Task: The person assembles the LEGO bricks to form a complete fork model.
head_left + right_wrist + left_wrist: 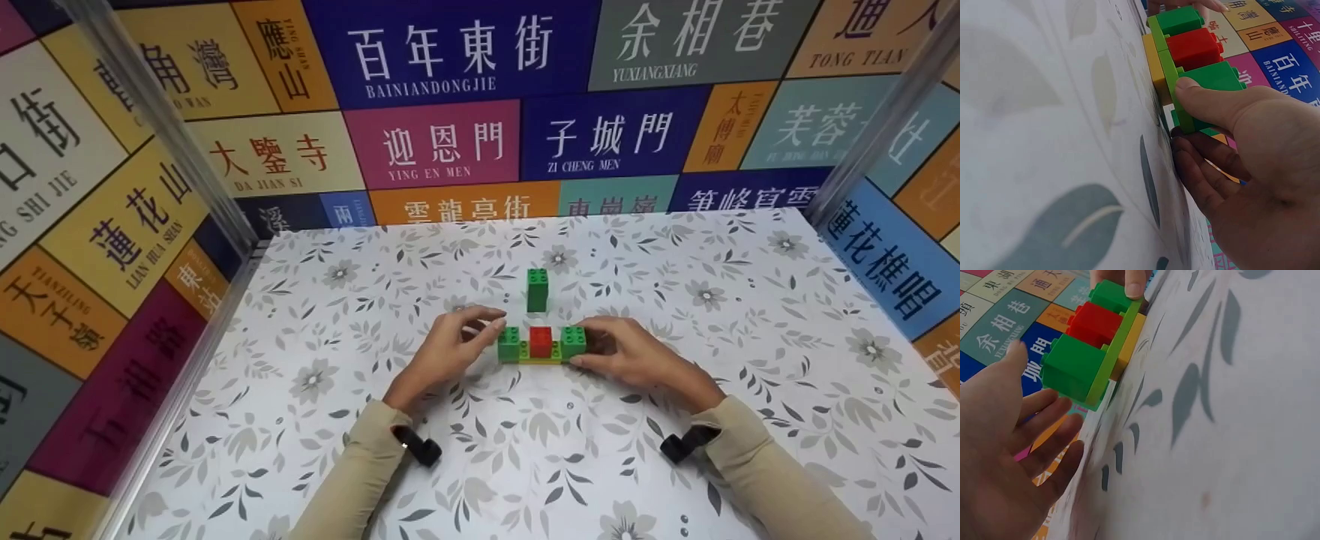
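A low toy-brick build (pixel 540 359) stands on the table in front of me. On its lime-green layer (pixel 1107 367) sit a red brick (pixel 540 342) in the middle, a left green brick (pixel 508 343) and a right green brick (pixel 574 342) at the ends. A yellow brick (pixel 1129 342) lies beneath that layer. My right hand (pixel 631 351) pinches the right end, thumb on the near side and fingers on the far side. Beside the left end my left hand (pixel 448 346) holds nothing, its fingers loosely spread and apart from the bricks in the left wrist view.
Behind the build stands an upright green brick stack (pixel 537 292). The tabletop (pixel 300 435) has a floral cover. Panels with large lettering (pixel 450 142) wall off the back and both sides, with clear posts (pixel 874 105) at the corners.
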The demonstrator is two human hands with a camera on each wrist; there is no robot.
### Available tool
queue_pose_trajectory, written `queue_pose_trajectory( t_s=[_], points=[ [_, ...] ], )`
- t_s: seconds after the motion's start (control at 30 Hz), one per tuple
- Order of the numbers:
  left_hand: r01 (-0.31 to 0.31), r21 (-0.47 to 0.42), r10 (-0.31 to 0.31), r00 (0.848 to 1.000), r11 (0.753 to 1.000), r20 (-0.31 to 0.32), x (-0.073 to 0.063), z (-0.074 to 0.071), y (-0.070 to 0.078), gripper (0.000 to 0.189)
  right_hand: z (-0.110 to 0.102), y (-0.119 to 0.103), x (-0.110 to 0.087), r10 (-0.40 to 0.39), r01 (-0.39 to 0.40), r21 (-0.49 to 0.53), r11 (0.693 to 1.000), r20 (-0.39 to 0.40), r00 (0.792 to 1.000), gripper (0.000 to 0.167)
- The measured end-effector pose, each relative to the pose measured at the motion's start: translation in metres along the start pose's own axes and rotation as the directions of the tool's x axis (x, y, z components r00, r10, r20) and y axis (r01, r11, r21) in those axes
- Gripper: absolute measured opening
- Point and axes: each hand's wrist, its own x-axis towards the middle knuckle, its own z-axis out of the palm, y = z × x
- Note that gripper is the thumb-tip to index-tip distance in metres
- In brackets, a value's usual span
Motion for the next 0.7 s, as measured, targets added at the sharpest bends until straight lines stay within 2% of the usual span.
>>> queue_pose_trajectory(
  t_s=[0.13,0.33,0.7],
  points=[
    [0.000,0.008,0.001,0.994,1.000,-0.106,0.013,0.007,0.007,0.039,-0.001,-0.001,-0.002,-0.005,0.005,-0.001,1.000,-0.002,1.000,0.039],
    [0.003,-0.047,-0.014,0.973,0.999,-0.229,0.036,0.018,0.015,0.029,-0.001,-0.001,-0.002,0.020,-0.020,-0.006,1.000,-0.008,1.000,0.040],
    [0.059,-0.158,-0.101,0.957,0.986,-0.273,0.067,0.032,0.025,0.041,0.001,0.000,0.000,0.014,-0.014,0.007,1.000,-0.002,1.000,0.040]
  ],
)
